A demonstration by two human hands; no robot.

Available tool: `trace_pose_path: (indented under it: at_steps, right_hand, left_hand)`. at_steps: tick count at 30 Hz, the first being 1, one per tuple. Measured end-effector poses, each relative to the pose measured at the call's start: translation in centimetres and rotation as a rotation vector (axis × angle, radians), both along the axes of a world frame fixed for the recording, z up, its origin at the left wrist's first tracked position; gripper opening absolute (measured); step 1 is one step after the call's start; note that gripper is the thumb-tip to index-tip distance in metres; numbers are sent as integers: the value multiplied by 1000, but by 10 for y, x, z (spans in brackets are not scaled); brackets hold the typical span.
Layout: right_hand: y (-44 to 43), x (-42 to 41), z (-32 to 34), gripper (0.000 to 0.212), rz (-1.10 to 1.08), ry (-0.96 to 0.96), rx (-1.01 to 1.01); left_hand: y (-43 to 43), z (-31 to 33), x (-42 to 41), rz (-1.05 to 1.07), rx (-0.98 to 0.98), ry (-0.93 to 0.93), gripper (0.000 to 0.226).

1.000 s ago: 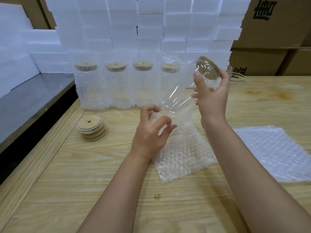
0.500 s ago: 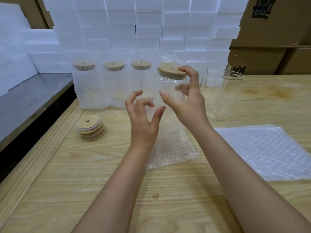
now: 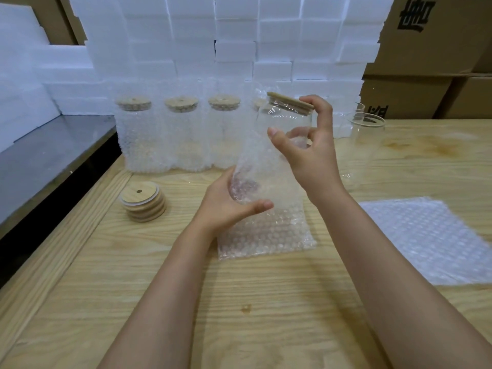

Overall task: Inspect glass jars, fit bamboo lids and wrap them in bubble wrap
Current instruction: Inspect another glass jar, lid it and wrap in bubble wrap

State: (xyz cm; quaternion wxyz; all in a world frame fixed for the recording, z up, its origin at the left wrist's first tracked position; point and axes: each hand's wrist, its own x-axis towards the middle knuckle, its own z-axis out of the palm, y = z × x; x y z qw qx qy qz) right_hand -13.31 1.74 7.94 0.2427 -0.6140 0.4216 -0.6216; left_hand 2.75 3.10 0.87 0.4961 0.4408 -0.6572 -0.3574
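A clear glass jar point(image 3: 282, 129) with a bamboo lid point(image 3: 290, 103) is held tilted above the wooden table. My right hand point(image 3: 310, 153) grips its upper part, fingers up by the lid's edge. A bubble wrap sheet point(image 3: 266, 230) lies under the jar and rises along its lower side. My left hand point(image 3: 229, 201) holds that raised wrap against the jar's bottom, thumb in front.
Several wrapped, lidded jars point(image 3: 159, 134) stand in a row at the back. A stack of bamboo lids point(image 3: 143, 201) sits to the left. Bare glass jars point(image 3: 364, 139) stand at the right, a pile of bubble wrap sheets point(image 3: 431, 238) nearer. Foam blocks point(image 3: 239, 35) and cartons point(image 3: 431, 43) behind.
The jar stood upright half a second ago with my left hand free beside it. Now the jar is tilted, and my left hand has taken up the wrap against its lower end.
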Motion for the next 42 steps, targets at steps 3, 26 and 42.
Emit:
trace_pose_path:
  at_steps: [3,26,42]
  right_hand:
    - [2,3,4,56,15,49,18]
    - [5,4,7,57,40,62,96]
    - [7,12,-3,51,19,125,123]
  left_hand:
    - [1,2,-2,4,-3,72,73]
    - [1,4,-3,-143,133,159,54]
    - [1,7,-17,-176,200,405,101]
